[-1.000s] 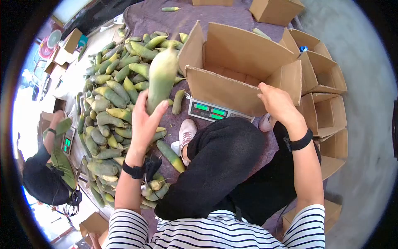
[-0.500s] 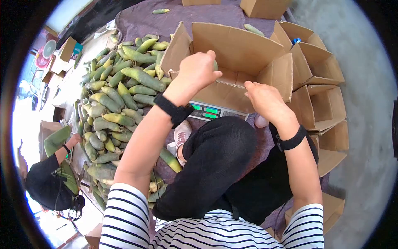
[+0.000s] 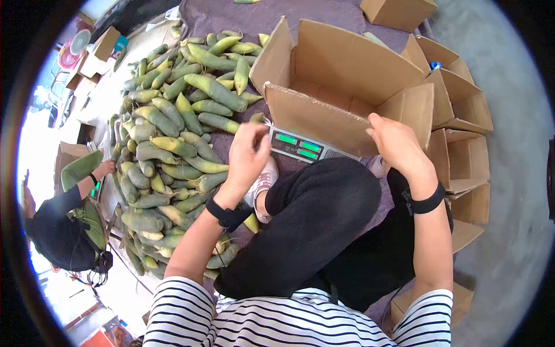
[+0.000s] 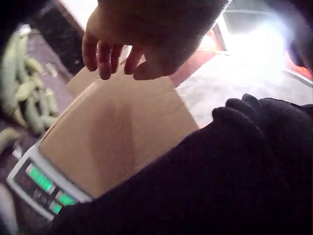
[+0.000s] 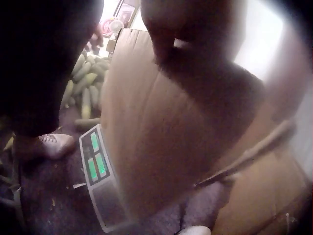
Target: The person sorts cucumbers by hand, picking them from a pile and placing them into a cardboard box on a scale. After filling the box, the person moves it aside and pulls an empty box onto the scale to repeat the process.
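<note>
left grip (image 3: 245, 156) loose, empty, back over scale (image 3: 300, 146) | its vegetable now in box (image 3: 312, 118) | right grip (image 3: 399, 144) still holds box's near wall | vegetable pile (image 3: 173, 133) left

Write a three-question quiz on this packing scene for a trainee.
1. True or false: the left hand, beside the pile of green vegetables, grips one of them.
2. The open cardboard box stands on: A) the scale, B) a chair, C) a stool.
3. Fill in: the ___ hand rests on the box's front edge.
Key: 1 false, its fingers hold nothing; 2 A; 3 right hand.
</note>
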A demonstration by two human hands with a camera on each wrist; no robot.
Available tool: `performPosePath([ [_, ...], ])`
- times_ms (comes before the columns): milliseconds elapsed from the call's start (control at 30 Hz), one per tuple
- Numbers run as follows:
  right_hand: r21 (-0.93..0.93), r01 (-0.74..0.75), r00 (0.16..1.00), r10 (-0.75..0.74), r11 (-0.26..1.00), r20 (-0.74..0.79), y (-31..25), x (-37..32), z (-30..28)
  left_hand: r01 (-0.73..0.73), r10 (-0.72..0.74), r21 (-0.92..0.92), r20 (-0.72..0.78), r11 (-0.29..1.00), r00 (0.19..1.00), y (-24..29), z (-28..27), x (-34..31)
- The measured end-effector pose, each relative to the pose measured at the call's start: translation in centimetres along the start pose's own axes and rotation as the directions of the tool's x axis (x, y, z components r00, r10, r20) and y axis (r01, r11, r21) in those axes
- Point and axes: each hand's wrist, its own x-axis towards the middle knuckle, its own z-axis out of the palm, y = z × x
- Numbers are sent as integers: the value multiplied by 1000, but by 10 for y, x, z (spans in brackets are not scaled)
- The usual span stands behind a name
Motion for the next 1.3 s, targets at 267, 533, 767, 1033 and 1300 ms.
performPosePath([
  [267, 29, -13, 999, 14, 999, -38, 1, 3, 4, 646, -760, 400, 315, 650, 569, -202, -17, -171],
  [533, 46, -39, 999, 40, 998, -36, -1, 7, 2, 963, -960, 82, 143, 255, 242, -270, 27, -237],
  [767, 55, -48, 997, 51, 997, -52, -1, 6, 5, 980, -956, -195, 273, 50, 103, -229, 21, -207],
  [1033, 50, 0, 996, 5, 999, -86, 0, 4, 5, 680, -672, -6, 150, 733, 726, -140, -10, -169],
  [1300, 73, 8, 995, -1, 997, -103, 6, 1, 13, 343, -415, -274, -272, 898, 868, 10, -123, -29],
])
